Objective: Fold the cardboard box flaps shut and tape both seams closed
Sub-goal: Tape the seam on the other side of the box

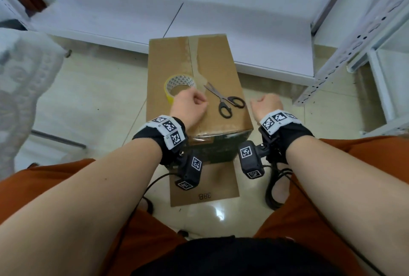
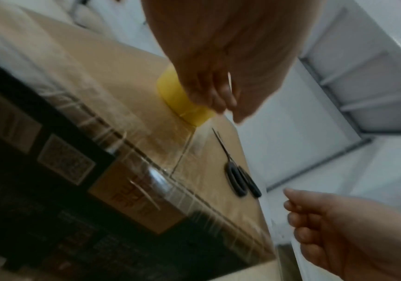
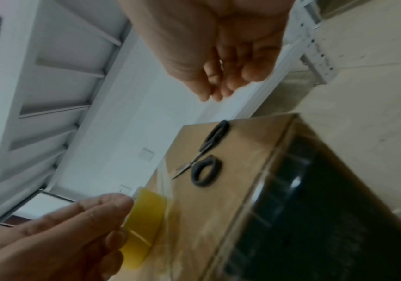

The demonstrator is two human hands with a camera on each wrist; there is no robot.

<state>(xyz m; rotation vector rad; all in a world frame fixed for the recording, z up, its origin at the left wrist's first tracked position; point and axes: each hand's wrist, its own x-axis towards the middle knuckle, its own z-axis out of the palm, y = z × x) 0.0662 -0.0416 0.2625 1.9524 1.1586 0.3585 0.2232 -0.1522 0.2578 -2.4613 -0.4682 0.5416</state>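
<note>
A cardboard box stands on the floor with its top flaps folded flat. Clear tape runs along the centre seam and down the near face. A yellow tape roll lies flat on the top left, and black-handled scissors lie on the top right. My left hand hovers over the box at the roll's near right side, its fingers loosely curled; whether they touch the roll I cannot tell. My right hand hangs just off the box's right edge, loosely curled and holding nothing.
A loose cardboard sheet marked 38B lies on the tiled floor before the box. White boards lie behind it, a white metal rack stands at the right, and a white padded object at the left. Cables trail by my knees.
</note>
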